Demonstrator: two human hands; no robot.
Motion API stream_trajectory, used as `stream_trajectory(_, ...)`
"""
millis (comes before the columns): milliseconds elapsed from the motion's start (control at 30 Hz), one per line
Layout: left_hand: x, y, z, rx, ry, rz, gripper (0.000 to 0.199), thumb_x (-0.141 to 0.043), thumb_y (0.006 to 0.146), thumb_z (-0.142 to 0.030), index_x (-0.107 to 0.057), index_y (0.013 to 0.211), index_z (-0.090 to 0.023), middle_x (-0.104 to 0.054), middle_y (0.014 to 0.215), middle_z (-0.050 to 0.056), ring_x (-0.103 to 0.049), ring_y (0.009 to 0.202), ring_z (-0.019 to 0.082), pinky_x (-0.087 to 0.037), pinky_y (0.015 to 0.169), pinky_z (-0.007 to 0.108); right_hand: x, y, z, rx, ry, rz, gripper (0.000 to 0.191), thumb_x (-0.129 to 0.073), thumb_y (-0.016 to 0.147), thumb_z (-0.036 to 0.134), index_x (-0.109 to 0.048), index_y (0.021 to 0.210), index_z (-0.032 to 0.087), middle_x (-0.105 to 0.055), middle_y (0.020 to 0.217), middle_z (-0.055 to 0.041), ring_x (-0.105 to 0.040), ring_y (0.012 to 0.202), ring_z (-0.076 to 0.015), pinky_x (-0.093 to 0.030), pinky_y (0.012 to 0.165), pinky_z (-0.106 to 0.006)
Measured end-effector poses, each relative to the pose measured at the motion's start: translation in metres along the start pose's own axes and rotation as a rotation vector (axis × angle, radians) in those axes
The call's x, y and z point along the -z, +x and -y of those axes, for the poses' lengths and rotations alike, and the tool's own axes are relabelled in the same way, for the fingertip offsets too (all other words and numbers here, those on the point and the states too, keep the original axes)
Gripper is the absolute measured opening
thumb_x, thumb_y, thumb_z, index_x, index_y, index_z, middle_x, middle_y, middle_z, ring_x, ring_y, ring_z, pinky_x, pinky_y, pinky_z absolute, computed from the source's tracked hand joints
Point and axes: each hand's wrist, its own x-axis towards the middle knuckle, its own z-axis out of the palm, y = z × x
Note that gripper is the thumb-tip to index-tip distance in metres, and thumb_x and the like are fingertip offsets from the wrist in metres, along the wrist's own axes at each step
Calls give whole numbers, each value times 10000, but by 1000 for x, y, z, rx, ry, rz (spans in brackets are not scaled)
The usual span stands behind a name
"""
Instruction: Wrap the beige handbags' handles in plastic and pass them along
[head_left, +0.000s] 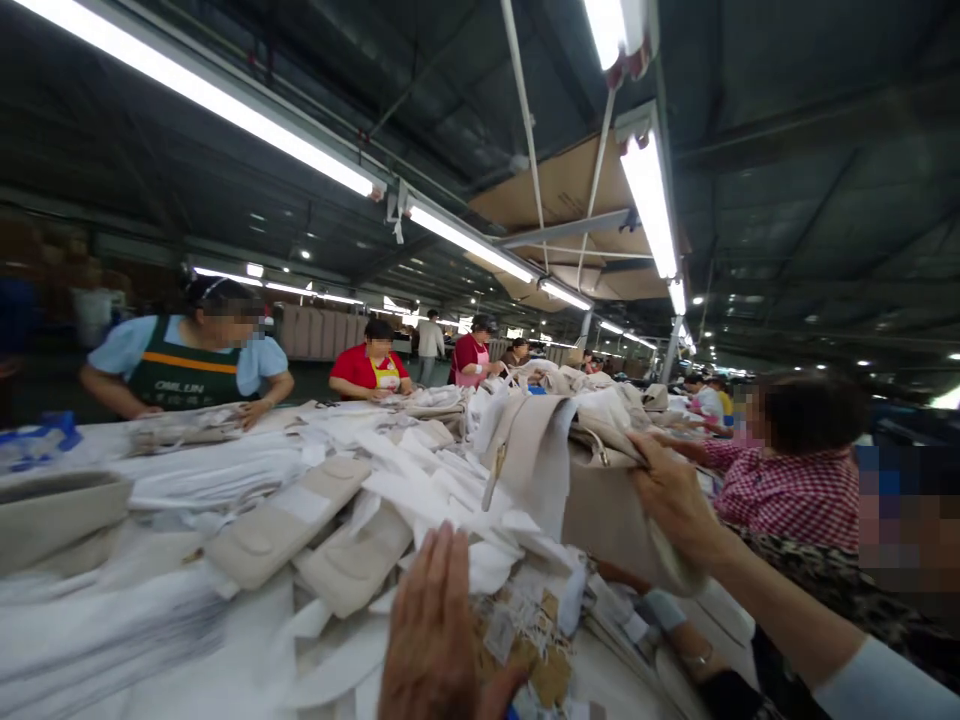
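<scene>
My left hand (433,625) is open at the bottom middle, fingers together and stretched forward, with nothing seen in it. It is over the edge of the pile, beside a heap of small tags (529,635) in clear plastic and brown paper. My right hand (679,500) grips the upper edge of a beige handbag (600,510) and holds it up on the right. The bag has a flap and gold-coloured zip parts. Left of my left hand lie two flat beige pieces, one a bag panel (289,520) with a curved slot, among white paper sheets (442,490).
Beige bags and white paper cover the long table. Across it stand a worker in a green apron (187,370) and one in red (367,370). Close on my right is a person in a checked shirt (795,480); another person's arm with a bracelet (697,650) reaches in below my right arm.
</scene>
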Motion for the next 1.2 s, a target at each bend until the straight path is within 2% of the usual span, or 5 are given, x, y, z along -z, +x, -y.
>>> stream_trajectory(167, -7, 53, -32, 13, 248, -298, 775, -504, 820, -320, -120, 1432, -38, -396, 1381, 256, -352, 1292, 363, -347, 991, 532, 19, -56, 46, -47, 307, -61, 423, -406, 702, 214, -628, 1061, 203, -709, 971, -65, -647, 895, -249, -498, 770, -348)
stream_trajectory(533, 109, -42, 0, -149, 390, -335, 557, -411, 730, -57, -392, 1287, -36, -474, 1302, 259, -302, 1325, 348, -316, 1008, 556, 75, -141, 173, -321, 858, 187, 410, -513, 536, 313, -681, 883, 174, -686, 775, -48, -593, 748, -255, -458, 695, -335)
stream_trajectory(767, 171, -65, -10, -107, 582, -403, 451, -282, 825, -7, -508, 1211, -56, -583, 1229, 181, -518, 1159, 280, -425, 893, 403, 84, -175, 209, -465, 1224, 295, 381, -634, 464, 251, -688, 836, 196, -700, 811, -9, -577, 845, -262, -418, 752, -319)
stream_trajectory(1033, 238, -67, -55, -136, 741, -140, 399, -323, 786, -26, -667, 983, -66, -690, 1032, 156, -662, 923, 254, -542, 693, 350, 78, -234, 239, -759, 1736, 610, 382, -607, 451, 90, -661, 815, 194, -688, 667, 27, -599, 606, -181, -450, 596, -274)
stream_trajectory(1200, 240, -135, -81, -148, 892, 170, 353, -465, 693, -65, -677, 967, 3, -656, 1011, 275, -649, 933, 349, -554, 690, 397, 73, -299, 259, -1024, 1808, 924, 394, -579, 423, 76, -662, 799, 162, -697, 654, -18, -643, 650, -232, -500, 643, -328)
